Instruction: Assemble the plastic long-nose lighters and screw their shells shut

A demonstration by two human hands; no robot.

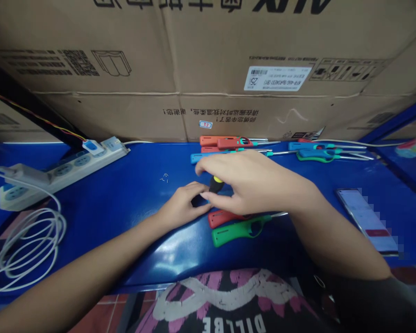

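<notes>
Curled around a black-and-yellow handle [215, 186], the right hand [256, 180] has its thumb and fingers nearly closed, in the centre of the frame. This handle is tilted: its long axis runs from the yellow end at upper right to the black part at lower left, and its tip is hidden from me. Just beside it, the left hand [185, 203] has bent fingers; I cannot tell whether it holds something.

Below the right hand lie one red lighter [225, 218] and one green lighter [235, 233], of smooth plastic, handles to the left. Above are at least four more lighters [210, 140], and at right about four others [315, 153], with thin metal necks. A few tiny bright pieces [165, 175] lie left of centre. Everything rests on one glossy blue table [125, 185], before a brown cardboard box [208, 46].
</notes>
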